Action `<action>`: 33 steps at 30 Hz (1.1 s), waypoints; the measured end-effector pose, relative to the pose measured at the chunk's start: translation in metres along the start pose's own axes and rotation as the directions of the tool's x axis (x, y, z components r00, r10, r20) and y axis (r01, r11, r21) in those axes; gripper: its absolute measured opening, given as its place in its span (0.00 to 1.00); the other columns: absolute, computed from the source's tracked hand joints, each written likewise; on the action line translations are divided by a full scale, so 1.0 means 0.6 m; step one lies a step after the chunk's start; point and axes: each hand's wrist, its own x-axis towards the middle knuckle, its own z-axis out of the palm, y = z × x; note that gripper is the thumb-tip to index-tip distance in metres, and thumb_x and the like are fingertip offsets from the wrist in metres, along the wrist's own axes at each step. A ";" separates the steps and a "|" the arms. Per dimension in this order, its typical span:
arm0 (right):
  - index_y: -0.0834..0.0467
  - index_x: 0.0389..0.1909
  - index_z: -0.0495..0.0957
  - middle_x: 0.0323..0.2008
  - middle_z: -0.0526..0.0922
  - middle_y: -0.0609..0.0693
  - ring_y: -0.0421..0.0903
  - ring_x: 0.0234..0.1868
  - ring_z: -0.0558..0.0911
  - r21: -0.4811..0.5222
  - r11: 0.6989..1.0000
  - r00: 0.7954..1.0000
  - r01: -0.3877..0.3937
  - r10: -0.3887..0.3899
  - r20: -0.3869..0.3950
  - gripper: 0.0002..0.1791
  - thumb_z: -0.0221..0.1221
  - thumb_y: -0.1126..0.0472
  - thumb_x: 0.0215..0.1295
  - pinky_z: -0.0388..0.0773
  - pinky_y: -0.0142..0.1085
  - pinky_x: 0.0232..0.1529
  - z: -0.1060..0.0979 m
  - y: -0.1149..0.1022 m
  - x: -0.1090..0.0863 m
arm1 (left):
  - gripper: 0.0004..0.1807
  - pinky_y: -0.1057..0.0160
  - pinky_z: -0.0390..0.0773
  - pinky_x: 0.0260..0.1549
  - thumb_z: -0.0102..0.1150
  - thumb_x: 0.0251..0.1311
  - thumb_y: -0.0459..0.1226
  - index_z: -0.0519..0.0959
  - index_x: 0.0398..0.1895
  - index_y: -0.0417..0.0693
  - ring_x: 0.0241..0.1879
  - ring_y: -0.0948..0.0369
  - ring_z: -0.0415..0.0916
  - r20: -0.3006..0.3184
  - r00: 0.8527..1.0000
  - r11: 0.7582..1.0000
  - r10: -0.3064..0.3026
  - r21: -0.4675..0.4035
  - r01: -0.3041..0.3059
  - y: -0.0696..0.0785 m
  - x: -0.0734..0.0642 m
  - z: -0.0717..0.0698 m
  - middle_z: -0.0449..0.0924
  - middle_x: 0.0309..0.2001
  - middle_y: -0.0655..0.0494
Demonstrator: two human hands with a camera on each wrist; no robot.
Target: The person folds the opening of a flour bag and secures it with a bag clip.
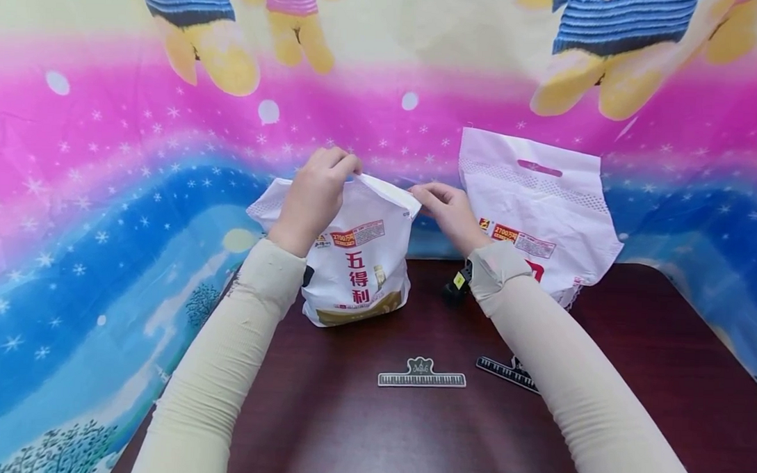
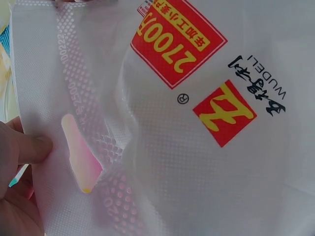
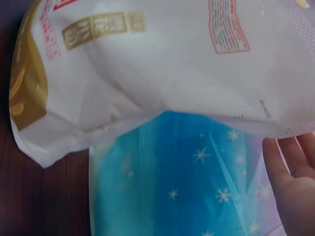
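A white flour bag (image 1: 386, 264) with red lettering and a brown-gold base stands on the table. My left hand (image 1: 317, 196) pinches its top edge from the left. The left wrist view shows the thumb lying on the bag's upper strip (image 2: 42, 113) beside an oval handle slot. At the top right corner of the same bag, my right hand (image 1: 445, 209) pinches the edge between thumb and fingers. In the right wrist view, the right hand's fingers (image 3: 293, 167) touch the bag's rim (image 3: 231, 123); the thumb is hidden there.
A second white flour bag (image 1: 524, 193) with a handle slot stands behind my right forearm. Two piano-keyboard clips lie in front: a pale clip (image 1: 421, 379) and a black clip (image 1: 505, 372) partly under the sleeve. A patterned cloth (image 1: 383, 104) hangs behind the table (image 1: 347, 423).
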 end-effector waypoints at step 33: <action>0.60 0.54 0.84 0.49 0.85 0.56 0.46 0.46 0.84 -0.318 0.946 0.997 0.059 -0.038 0.073 0.18 0.67 0.56 0.67 0.81 0.36 0.50 0.017 -0.012 0.010 | 0.10 0.56 0.77 0.58 0.57 0.66 0.22 0.83 0.46 0.38 0.51 0.49 0.77 0.025 1.000 1.000 0.008 -0.005 -0.008 0.001 -0.002 -0.003 0.83 0.47 0.45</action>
